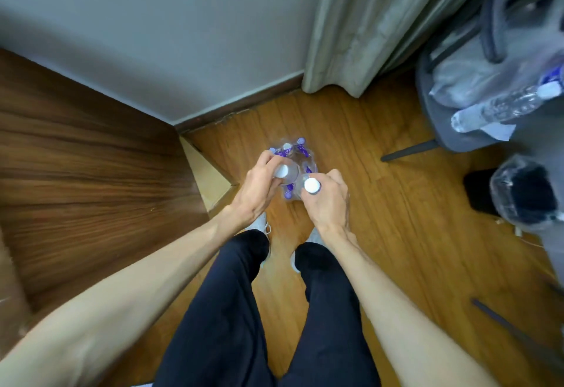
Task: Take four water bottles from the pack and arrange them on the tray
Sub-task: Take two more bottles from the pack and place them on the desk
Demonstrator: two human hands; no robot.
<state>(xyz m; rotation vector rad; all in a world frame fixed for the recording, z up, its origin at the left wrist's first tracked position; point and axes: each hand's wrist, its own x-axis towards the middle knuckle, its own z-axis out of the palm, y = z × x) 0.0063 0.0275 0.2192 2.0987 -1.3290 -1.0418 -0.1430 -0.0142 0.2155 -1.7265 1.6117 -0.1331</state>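
Note:
A shrink-wrapped pack of clear water bottles (294, 150) with purple labels and white caps stands on the wooden floor in front of my feet. My left hand (259, 186) grips the neck of one white-capped bottle (287, 171) above the pack. To its right, my right hand (328, 200) holds a second bottle (312, 185) by its neck, cap up. Both bottles are upright and close together over the pack. No tray is in view.
A dark wooden cabinet (85, 173) fills the left side. A grey wall and a curtain (366, 26) stand behind the pack. On the right a grey chair (457, 130) carries a lying water bottle (500, 105) and plastic wrap. My legs in dark trousers are below.

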